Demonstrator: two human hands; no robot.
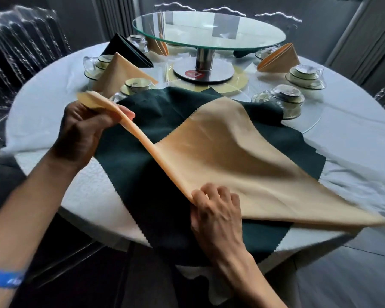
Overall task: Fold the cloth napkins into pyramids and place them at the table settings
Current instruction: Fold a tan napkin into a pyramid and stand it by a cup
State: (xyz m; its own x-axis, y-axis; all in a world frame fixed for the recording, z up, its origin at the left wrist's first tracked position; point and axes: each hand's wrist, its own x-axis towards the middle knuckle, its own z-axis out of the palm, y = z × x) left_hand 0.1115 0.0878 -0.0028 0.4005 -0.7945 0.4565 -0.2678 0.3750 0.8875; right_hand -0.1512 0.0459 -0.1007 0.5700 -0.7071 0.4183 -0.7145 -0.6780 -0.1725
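— How many napkins did we count on the tabletop (53, 112)?

— Six that we could make out. Two lay flat at six o'clock: a dark green napkin (142, 156) with pinked, zigzag edges, spread as a square, and a peach napkin (231, 152) on top of it, folded into a triangle with one point trailing off toward four o'clock. Four stood already folded into cones: a peach one (118, 72) and a dark green one (125, 50) at ten o'clock, another peach one (159, 46) at eleven behind the glass, and a peach one (278, 58) at two o'clock.

— And our hands?

— Two. Our left hand (85, 130) held a closed grip on the peach napkin's far corner, lifted off the cloth at nine o'clock. Our right hand (216, 207) pinched the folded edge near six o'clock, fingers curled over it. The fabric ran taut and smooth between them.

— What else?

— One round glass turntable (209, 34) on a steel post at twelve o'clock, and several stacks of rimmed bowls; we counted one (280, 98) at one o'clock under clear wrap. A white cloth covered the round tabletop.
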